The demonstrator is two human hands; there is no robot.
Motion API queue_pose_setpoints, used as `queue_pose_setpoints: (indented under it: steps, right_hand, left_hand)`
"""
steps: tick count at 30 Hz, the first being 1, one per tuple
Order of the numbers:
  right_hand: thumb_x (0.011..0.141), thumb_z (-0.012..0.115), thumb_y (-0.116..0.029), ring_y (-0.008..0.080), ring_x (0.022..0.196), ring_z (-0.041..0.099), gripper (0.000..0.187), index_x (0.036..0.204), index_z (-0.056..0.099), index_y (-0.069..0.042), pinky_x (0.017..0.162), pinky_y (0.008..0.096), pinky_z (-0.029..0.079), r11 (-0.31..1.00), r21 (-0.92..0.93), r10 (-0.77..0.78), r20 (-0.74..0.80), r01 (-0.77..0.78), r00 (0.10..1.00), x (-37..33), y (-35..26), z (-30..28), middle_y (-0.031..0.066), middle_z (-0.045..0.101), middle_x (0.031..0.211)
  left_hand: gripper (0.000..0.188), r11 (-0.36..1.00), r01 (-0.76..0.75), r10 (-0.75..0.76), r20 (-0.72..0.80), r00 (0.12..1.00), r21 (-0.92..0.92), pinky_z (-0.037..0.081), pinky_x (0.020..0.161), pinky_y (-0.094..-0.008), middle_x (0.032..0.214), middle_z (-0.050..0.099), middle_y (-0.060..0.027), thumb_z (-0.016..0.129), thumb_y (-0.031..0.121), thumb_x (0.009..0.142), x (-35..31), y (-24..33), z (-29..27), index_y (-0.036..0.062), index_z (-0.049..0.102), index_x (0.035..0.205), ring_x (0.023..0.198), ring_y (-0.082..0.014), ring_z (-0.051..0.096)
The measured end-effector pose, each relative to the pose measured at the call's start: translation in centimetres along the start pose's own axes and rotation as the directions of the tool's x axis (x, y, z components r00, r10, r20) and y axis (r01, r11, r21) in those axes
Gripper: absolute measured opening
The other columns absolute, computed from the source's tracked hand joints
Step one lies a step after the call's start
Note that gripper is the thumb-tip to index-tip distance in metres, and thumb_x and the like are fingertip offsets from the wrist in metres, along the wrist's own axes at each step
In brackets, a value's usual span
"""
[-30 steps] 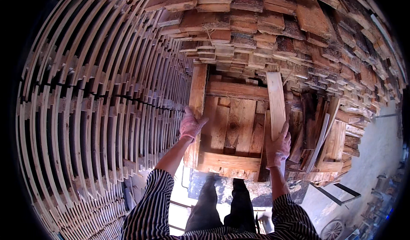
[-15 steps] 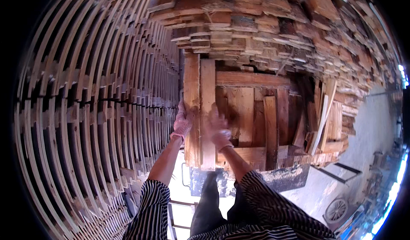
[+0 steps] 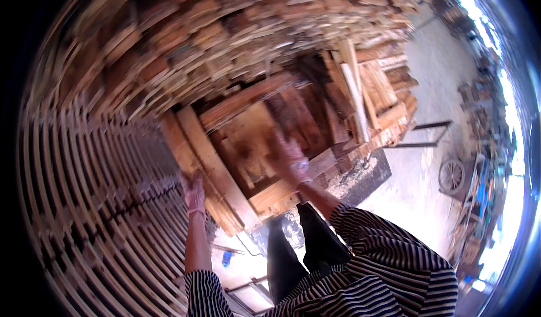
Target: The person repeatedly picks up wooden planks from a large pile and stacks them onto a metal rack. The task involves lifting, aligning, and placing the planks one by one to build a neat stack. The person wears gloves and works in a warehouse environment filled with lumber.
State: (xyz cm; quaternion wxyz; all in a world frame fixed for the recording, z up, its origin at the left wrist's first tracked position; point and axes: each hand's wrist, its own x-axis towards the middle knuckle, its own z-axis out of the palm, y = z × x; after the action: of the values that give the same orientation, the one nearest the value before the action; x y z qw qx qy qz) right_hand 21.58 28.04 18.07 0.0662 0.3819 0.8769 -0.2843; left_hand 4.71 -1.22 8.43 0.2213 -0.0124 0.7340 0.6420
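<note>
The left hand (image 3: 194, 192) presses open against a long plank (image 3: 217, 167); the right hand (image 3: 290, 160), blurred, seems flat on the pallet (image 3: 265, 142); stiff, heavy, splintery wood, best gripped at edges.

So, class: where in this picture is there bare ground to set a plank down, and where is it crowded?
Bare pale concrete ground lies right of the leaning wooden pallet, before the spoked wheel. Crowded: stacked slatted pallets beside the left hand and piled planks above the right hand.

a tall wall of stacked wooden slats (image 3: 96, 204) curves along the left. rough timber offcuts (image 3: 236, 40) pile high behind. pale concrete floor (image 3: 428, 181) runs right, sunlit, with a wheel (image 3: 452, 176) near cluttered scrap.
</note>
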Motion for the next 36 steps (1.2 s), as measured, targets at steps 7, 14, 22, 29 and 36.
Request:
queue_pose_setpoints:
  steps: [7, 14, 22, 29, 36]
  right_hand:
    - [0.088, 0.067, -0.054, 0.0473, 0.145, 0.035, 0.089, 0.16, 0.029, -0.018, 0.117, 0.0584, 0.032, 0.974, -0.143, -0.188, -0.079, 0.175, 0.979, 5.2, -0.3, 0.1, 0.0294, 0.033, 0.157]
    - [0.079, 0.075, -0.044, 0.0418, 0.127, 0.049, 0.091, 0.156, 0.037, -0.014, 0.106, 0.0518, 0.039, 0.92, -0.334, 0.002, -0.521, -0.206, 0.854, 10.5, 10.7, -11.1, 0.0289, 0.042, 0.147]
    - [0.088, 0.069, -0.041, 0.0408, 0.112, 0.06, 0.073, 0.15, 0.043, -0.015, 0.079, 0.0445, 0.056, 0.891, -0.453, -0.091, -0.227, -0.022, 0.97, 7.9, 16.2, -8.9, 0.0306, 0.042, 0.144]
    - [0.092, 0.068, -0.038, 0.0404, 0.134, 0.05, 0.077, 0.155, 0.035, -0.009, 0.102, 0.0476, 0.052, 0.992, 0.113, 0.07, -0.123, -0.056, 0.99, -4.1, 17.9, -14.0, 0.025, 0.036, 0.156]
    - [0.086, 0.069, -0.038, 0.0332, 0.151, 0.031, 0.091, 0.16, 0.026, -0.008, 0.119, 0.0404, 0.035, 0.602, 0.147, 0.789, 0.038, -0.785, 0.613, -24.8, 34.5, -15.6, 0.0243, 0.024, 0.165]
  left_hand:
    - [0.09, 0.971, 0.189, -0.18, -0.074, 0.981, 0.143, 0.025, 0.122, -0.0347, 0.167, 0.023, -0.0164, 0.067, 0.035, 0.099, -0.2, 0.2, -1.8, 0.0034, 0.013, 0.163, 0.15, -0.0268, 0.031]
    - [0.087, 0.878, 0.431, -0.414, -0.12, 0.902, 0.21, 0.035, 0.119, -0.0441, 0.167, 0.027, -0.0138, 0.066, 0.037, 0.097, 0.1, 2.8, -1.1, 0.0177, 0.015, 0.165, 0.148, -0.0308, 0.037]
    - [0.097, 0.794, 0.547, -0.555, -0.051, 0.83, 0.266, 0.022, 0.12, -0.0651, 0.172, 0.012, -0.0033, 0.07, 0.053, 0.092, -0.4, 3.3, 1.3, 0.0353, 0.008, 0.165, 0.154, -0.0339, 0.021]
    - [0.093, 0.639, 0.707, -0.583, -0.409, 0.702, 0.303, 0.035, 0.105, -0.0746, 0.167, 0.026, -0.0057, 0.062, 0.065, 0.09, 1.2, 4.3, -0.2, 0.036, 0.012, 0.163, 0.146, -0.0429, 0.035]
    - [0.09, 0.794, 0.167, 0.007, -0.284, 0.959, 0.585, 0.035, 0.106, -0.0716, 0.166, 0.028, -0.006, 0.062, 0.062, 0.091, -1.1, 10.5, 6.8, 0.0334, 0.015, 0.162, 0.146, -0.041, 0.035]
